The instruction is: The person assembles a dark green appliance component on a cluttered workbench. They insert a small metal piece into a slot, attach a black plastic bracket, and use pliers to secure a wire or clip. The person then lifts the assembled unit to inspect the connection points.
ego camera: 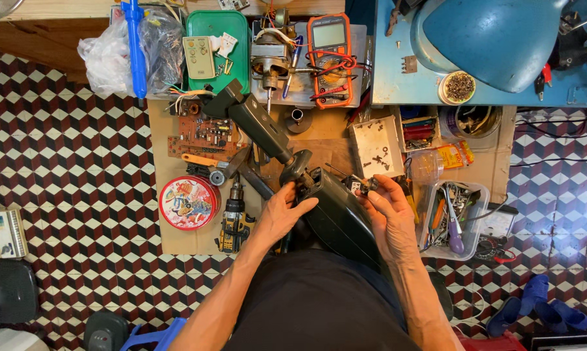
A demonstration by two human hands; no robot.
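I look straight down at a low wooden board (176,240) on a patterned tile floor. My left hand (281,213) grips the upper end of a dark plastic housing (335,218) that rests against my lap. My right hand (387,208) pinches a small dark part with a white face (358,185) at the housing's right edge. A black stand arm (257,123) runs diagonally from the upper left down to a knob (296,166) just above my left hand.
A brown circuit board (202,138), a round red tin (188,203) and a cordless drill (233,221) lie left of my hands. An orange multimeter (330,58), a motor (270,62) and a green tray (216,49) sit at the back. A clear tool box (454,221) stands right.
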